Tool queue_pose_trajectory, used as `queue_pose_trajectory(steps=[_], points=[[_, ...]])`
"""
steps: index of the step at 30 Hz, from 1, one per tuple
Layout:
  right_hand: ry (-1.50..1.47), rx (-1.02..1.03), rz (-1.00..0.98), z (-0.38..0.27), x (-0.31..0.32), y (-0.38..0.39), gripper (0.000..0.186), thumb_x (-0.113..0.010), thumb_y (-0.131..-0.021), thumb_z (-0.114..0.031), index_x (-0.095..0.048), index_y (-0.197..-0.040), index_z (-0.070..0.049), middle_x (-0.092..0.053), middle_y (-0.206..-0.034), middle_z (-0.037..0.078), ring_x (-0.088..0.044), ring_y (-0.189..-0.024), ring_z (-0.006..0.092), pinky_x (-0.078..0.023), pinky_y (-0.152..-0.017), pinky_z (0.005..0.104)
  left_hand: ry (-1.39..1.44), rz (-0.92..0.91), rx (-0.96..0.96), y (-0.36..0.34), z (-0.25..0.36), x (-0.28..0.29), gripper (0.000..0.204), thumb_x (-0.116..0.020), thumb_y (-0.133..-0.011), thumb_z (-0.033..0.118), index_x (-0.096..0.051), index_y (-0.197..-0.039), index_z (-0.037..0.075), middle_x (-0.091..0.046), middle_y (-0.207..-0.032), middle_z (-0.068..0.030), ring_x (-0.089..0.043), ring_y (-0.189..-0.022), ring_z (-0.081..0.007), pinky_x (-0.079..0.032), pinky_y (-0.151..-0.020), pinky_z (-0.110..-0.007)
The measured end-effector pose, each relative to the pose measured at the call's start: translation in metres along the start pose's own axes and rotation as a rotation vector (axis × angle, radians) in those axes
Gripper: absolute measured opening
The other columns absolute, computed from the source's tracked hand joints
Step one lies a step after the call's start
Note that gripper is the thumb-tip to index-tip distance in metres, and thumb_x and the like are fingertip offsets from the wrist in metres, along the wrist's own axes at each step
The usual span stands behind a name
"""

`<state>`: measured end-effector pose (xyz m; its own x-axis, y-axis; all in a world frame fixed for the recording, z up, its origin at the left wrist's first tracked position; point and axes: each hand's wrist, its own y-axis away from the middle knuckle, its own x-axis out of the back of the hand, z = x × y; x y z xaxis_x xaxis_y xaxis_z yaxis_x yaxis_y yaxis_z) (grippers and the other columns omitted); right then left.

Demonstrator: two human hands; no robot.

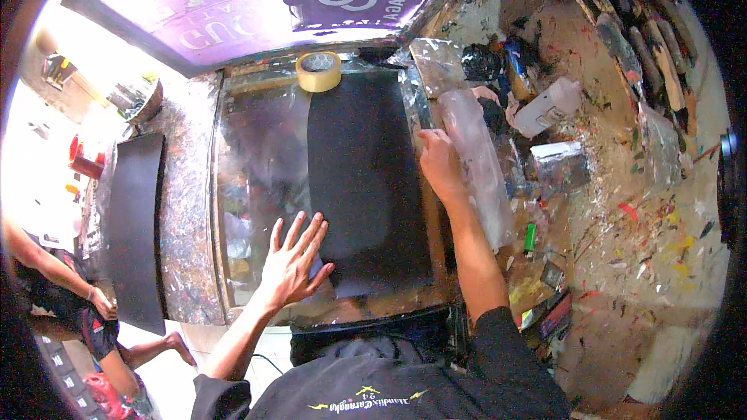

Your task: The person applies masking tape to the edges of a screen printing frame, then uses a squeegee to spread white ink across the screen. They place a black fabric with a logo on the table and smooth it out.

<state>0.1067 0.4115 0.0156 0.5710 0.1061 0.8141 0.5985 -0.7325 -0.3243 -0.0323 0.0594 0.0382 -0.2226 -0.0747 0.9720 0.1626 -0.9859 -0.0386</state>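
Note:
A black sheet [366, 179] lies on a glass panel [261, 136] set in a wooden frame in front of me. My left hand [296, 260] rests flat with its fingers spread, at the sheet's left edge near the front. A small bluish patch shows beside its palm; I cannot tell what it is. My right hand [441, 162] is curled at the frame's right side, just beyond the sheet's right edge. Whatever its fingers pinch, if anything, is hidden. A roll of yellowish tape [319, 82] sits at the sheet's far left corner.
A purple printing screen [257, 15] stands raised behind the glass. Left, another black sheet [136, 225] lies near a person's hand [101, 303]. On the right are a clear plastic bundle [476, 155], a white bottle [548, 107], a green lighter [530, 237] and several wooden squeegees [661, 62].

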Motion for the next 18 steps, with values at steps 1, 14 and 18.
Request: queue_pose_trajectory(steps=[1,14,18], points=[[0.018,-0.026,-0.034,-0.012,0.008,0.019,0.022,-0.055,-0.096,-0.003,-0.071,-0.111,0.000,-0.070,-0.110,0.019,-0.065,-0.106,0.0398,-0.053,-0.092,0.0466,-0.007,-0.003,0.008,0.004,0.000,-0.002,0.076,-0.059,-0.097,0.050,-0.040,-0.156,0.005,-0.033,-0.166,-0.0105,-0.025,-0.155,-0.0343,-0.010,-0.125,-0.058],[0.089,0.083,0.086,-0.010,0.003,0.078,0.025,-0.057,-0.096,-0.003,-0.071,-0.117,-0.003,-0.066,-0.122,0.013,-0.064,-0.113,0.0342,-0.052,-0.097,0.0438,-0.006,0.013,0.009,0.002,0.003,0.000,0.076,-0.056,-0.098,0.050,-0.038,-0.157,0.006,-0.031,-0.167,-0.0094,-0.023,-0.156,-0.0331,-0.009,-0.125,-0.057],[0.106,0.140,0.090,-0.008,0.010,0.079,0.022,-0.057,-0.097,-0.003,-0.071,-0.114,-0.001,-0.068,-0.117,0.015,-0.064,-0.111,0.0353,-0.052,-0.095,0.0444,-0.007,0.016,-0.002,0.000,0.003,-0.003,0.076,-0.057,-0.098,0.048,-0.038,-0.158,0.006,-0.030,-0.168,-0.0095,-0.023,-0.156,-0.0331,-0.009,-0.126,-0.057]])
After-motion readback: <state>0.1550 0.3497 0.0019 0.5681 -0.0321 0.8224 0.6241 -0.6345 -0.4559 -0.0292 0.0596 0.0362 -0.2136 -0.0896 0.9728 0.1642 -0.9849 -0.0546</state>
